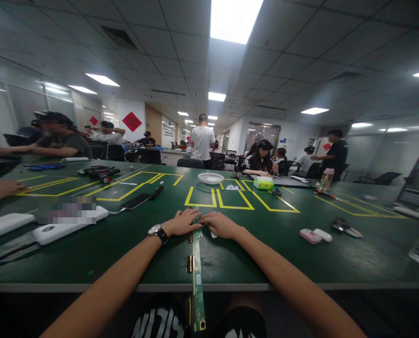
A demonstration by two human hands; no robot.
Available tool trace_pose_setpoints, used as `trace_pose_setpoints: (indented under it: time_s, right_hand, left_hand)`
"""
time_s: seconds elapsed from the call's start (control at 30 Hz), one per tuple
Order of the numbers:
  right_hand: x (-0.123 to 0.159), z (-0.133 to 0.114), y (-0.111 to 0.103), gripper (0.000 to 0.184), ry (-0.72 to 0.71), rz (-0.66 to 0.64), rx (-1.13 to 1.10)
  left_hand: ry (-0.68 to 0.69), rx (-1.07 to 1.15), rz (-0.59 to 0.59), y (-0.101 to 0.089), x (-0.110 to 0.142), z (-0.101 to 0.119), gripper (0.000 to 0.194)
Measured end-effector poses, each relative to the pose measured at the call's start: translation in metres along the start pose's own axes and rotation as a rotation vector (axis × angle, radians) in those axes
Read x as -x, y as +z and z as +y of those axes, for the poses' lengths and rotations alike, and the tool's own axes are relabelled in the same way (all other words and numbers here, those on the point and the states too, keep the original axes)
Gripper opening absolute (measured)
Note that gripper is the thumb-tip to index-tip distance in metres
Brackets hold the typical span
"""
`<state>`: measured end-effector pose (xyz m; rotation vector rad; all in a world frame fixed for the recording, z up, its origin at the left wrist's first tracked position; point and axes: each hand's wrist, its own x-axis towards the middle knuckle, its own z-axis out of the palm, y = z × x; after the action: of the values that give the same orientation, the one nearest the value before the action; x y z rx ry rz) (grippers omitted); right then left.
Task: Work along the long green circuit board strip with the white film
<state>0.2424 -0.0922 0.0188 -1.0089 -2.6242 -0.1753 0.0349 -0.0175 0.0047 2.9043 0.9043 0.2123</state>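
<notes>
In the head view, the left hand lies palm down, its fingers nearly straight and close together across the far end of a narrow green circuit board. The right hand has its fingers bent at that same end, touching the board; whether either hand grips it, I cannot tell. From the fingers the board runs back toward the person, past the edge of the green table. Beyond the fingers are yellow tape outlines and a white basket; left of them, a phone.
</notes>
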Motion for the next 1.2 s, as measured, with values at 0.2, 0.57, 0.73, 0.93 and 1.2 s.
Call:
trace_pose_setpoints:
  time_s: [0.2,0.57,0.73,0.93,1.2]
  right_hand:
    - [0.000,-0.001,-0.001,0.038,0.009,-0.002,0.013]
    - [0.013,0.030,0.005,0.039,0.273,0.019,0.124]
    - [0.016,0.034,0.005,0.040,0.283,0.011,0.100]
    - [0.015,0.034,0.004,0.040,0.251,0.018,0.079]
    - [0.017,0.035,0.004,0.039,0.267,0.021,0.077]
  left_hand:
    - [0.013,-0.003,0.003,0.001,-0.001,-0.001,0.061]
    - [0.023,0.004,0.016,0.000,0.000,0.001,0.058]
    - [0.030,0.019,-0.001,0.000,0.000,0.002,0.059]
    - [0.064,0.013,-0.019,0.002,-0.001,0.000,0.056]
    - [0.079,0.009,-0.025,0.002,-0.001,0.001,0.052]
